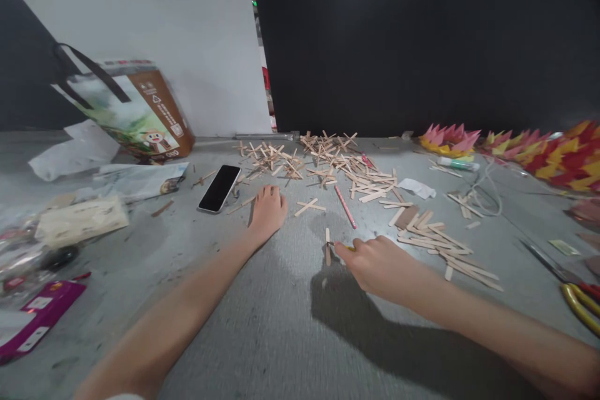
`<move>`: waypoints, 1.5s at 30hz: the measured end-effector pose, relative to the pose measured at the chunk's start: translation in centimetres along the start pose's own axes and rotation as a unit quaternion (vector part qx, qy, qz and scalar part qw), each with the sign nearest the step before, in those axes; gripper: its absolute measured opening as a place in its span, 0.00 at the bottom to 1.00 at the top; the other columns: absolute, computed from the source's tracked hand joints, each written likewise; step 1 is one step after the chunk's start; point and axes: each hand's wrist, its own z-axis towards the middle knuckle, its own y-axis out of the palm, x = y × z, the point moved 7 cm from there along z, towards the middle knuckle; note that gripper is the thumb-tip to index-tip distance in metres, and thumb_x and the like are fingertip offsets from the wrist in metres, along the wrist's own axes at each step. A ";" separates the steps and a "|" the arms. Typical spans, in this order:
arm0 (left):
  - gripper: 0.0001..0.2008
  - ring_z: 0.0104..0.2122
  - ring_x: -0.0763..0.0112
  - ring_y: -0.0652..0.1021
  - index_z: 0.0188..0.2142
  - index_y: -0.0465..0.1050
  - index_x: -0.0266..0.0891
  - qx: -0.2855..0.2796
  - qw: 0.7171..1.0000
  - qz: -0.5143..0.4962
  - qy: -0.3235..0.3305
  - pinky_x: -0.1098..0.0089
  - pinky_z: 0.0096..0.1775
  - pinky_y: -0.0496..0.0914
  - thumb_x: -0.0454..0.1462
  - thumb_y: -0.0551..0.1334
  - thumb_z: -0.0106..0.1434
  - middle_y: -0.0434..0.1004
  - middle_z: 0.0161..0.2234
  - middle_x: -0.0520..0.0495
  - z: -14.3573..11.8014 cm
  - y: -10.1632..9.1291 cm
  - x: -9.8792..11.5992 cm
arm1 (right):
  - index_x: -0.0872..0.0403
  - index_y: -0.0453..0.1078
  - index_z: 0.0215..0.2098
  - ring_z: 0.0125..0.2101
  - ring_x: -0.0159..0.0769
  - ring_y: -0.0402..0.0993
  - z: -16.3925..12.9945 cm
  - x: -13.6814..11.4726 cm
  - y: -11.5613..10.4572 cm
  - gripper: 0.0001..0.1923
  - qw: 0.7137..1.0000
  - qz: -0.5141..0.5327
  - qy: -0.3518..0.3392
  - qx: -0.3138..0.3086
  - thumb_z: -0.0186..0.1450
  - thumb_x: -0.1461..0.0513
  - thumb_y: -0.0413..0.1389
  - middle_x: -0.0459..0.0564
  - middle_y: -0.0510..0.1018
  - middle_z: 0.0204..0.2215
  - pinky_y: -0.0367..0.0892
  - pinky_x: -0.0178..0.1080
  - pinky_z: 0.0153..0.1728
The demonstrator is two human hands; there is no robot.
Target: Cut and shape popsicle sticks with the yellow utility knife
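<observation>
My left hand (268, 212) rests on the grey table, fingers bent down to the surface, with no object visible in it. Beside it lies a single wooden craft stick (241, 205), its end close to the wrist. My right hand (379, 265) is closed on a thin yellow tool (349, 249) with a dark tip; its exact kind is unclear. That tip meets a craft stick (327, 255) lying lengthwise in front of me. Two crossed craft sticks (309, 206) lie between the hands, farther off. A pink patterned pencil (345, 207) lies to their right.
Behind the hands spreads a pile of crossed sticks (328, 153); loose sticks (450, 250) lie to the right. A phone (219, 188), paper bag (140, 112) and purple packet (42, 315) are at left. Scissors (579, 300) and paper flowers (447, 139) are at right.
</observation>
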 end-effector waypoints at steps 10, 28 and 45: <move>0.12 0.58 0.50 0.72 0.51 0.73 0.39 -0.012 1.000 -0.021 0.020 0.54 0.59 0.69 0.35 0.55 0.73 0.76 0.54 0.35 0.1 0.5 0.1 | 0.61 0.68 0.59 0.29 0.43 0.82 -0.2 -0.6 -0.2 0.22 1.000 -0.010 -0.006 -0.007 0.67 0.70 0.57 0.55 0.81 0.30 0.59 0.37 0.26; 0.13 0.58 0.49 0.72 0.52 0.73 0.39 -0.016 0.999 -0.027 0.009 0.53 0.60 0.68 0.35 0.55 0.72 0.76 0.55 0.36 0.0 0.5 0.0 | 0.68 0.66 0.62 0.27 0.41 0.78 -0.6 -4.8 2.0 0.21 0.992 -0.120 -0.002 0.037 0.71 0.72 0.50 0.58 0.80 0.29 0.60 0.37 0.20; 0.13 0.58 0.49 0.72 0.51 0.74 0.40 -0.017 0.999 -0.036 0.003 0.53 0.59 0.68 0.34 0.55 0.71 0.76 0.55 0.36 -0.1 0.5 0.1 | 0.51 0.72 0.52 0.29 0.41 0.82 0.8 2.8 -0.3 0.12 0.995 0.081 0.039 -0.050 0.75 0.66 0.50 0.51 0.83 0.30 0.54 0.35 0.28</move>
